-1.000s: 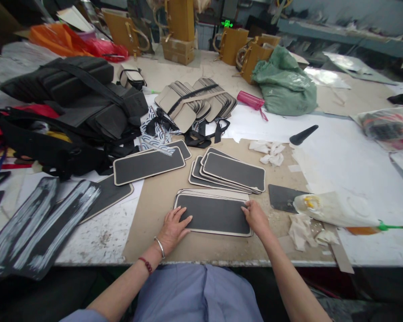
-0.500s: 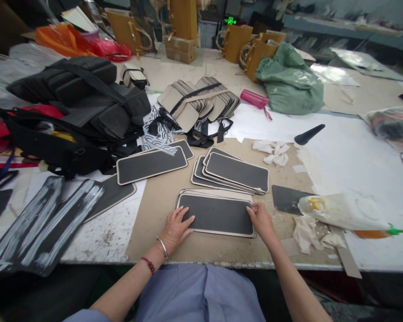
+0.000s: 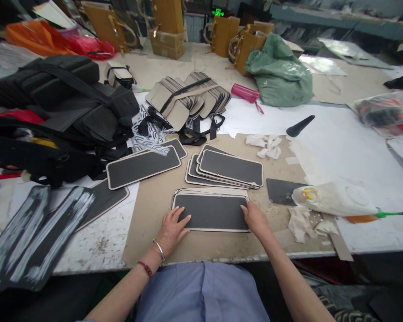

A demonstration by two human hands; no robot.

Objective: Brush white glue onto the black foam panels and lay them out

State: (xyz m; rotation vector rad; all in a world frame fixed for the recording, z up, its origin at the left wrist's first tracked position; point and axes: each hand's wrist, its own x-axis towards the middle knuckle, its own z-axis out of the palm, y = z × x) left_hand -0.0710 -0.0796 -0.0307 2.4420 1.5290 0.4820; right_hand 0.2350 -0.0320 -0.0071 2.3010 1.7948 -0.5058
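Left hand: the left hand (image 3: 172, 228) lies flat on the left end of the top panel (image 3: 211, 212), fingers spread and straight. It grips nothing; it looks to be pinning that end down.
Right hand: the right hand (image 3: 253, 216) sits at the panel's right end with fingers bent over the edge. Whether they pinch the edge or only press on it cannot be told from here.
Panel position: the panel is dark-faced with a pale border and tops a small squared pile (image 3: 209, 192) close to the table's near edge, directly before the person. One hand at each end suggests it is being held square to the pieces beneath.
Work surface: the pile rests on a brown board (image 3: 151, 210), likely there to spare the table.
Nearby stock: a fanned stack (image 3: 226, 169) lies just behind the pile, and a single panel (image 3: 141, 165) lies to the left, both within arm's reach.
Right side: a plastic-wrapped tool (image 3: 332, 203), a dark scraper (image 3: 282, 191) and crumpled rags (image 3: 302, 222) lie beside the right hand.
Left side: white-smeared strips (image 3: 36, 235) lie well apart, probably kept clear of the clean pieces.
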